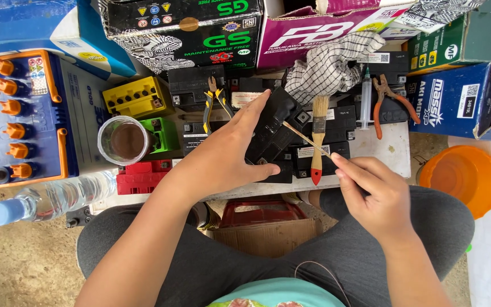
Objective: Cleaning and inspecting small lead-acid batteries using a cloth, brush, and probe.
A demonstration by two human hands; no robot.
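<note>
Left hand (223,156) is wrapped around a small black battery (274,128), thumb on its near edge and fingers stretched over the top, tilting it up off the bench. Right hand (373,193) pinches a thin stick (308,139), its tip touching the battery's top.

Not much room here: the white benchtop (385,150) is packed with other black batteries, a paintbrush (317,139) just beside the stick, pliers (390,102) and a syringe (366,96). Cardboard boxes (336,31) wall off the far edge.

A clear cup (123,141) holds brown liquid, a water bottle (52,199) lies at the left, and an orange bowl (461,176) sits to the right, looks empty.
</note>
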